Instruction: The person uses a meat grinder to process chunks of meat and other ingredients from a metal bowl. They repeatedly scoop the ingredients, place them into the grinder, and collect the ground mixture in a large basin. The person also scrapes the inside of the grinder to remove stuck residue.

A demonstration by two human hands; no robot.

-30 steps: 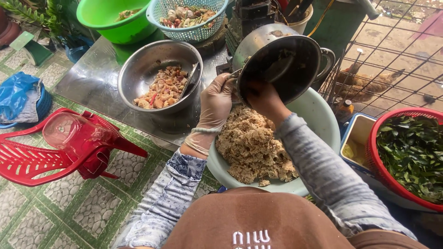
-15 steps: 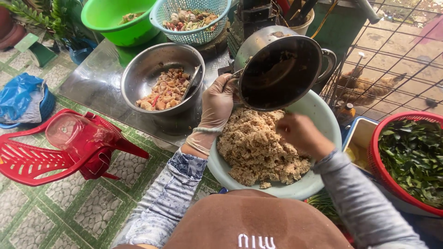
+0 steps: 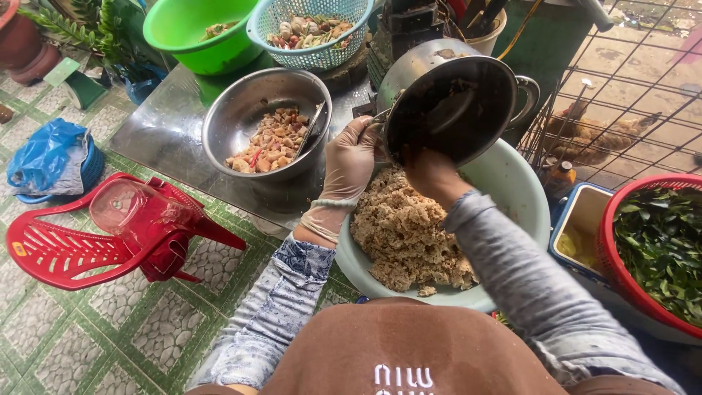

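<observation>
Green-and-grey patterned floor tiles fill the lower left of the frame, with an overturned red plastic chair (image 3: 102,234) lying on them and a blue plastic bag (image 3: 44,157) at the far left edge. Centre frame, a steel pot (image 3: 450,102) is tilted mouth-down over a pale green basin (image 3: 523,197). Left hand (image 3: 351,164), in a thin translucent glove, grips the pot's rim on its left side, fingers curled closed on the metal. Right hand (image 3: 431,172), bare, is at the lower edge of the pot's mouth, partly inside it; cannot tell whether the fingers are open or closed. Basin holds a coarse brown-beige ground mixture (image 3: 409,234), heaped toward its left side, directly below the pot. Upper left of the pot, a steel bowl (image 3: 241,117) sits on a metal tabletop (image 3: 161,132), holding chopped pinkish and tan pieces with a utensil leaning against its right wall. Above it, at the top edge: a green plastic bowl (image 3: 183,29) and a teal mesh basket (image 3: 263,29) of mixed ingredients, side by side. Right edge: a red basket (image 3: 610,256) of dark green leaves, just beside a small white-and-blue tub (image 3: 581,212). Wire cage (image 3: 629,95) in the upper right.
</observation>
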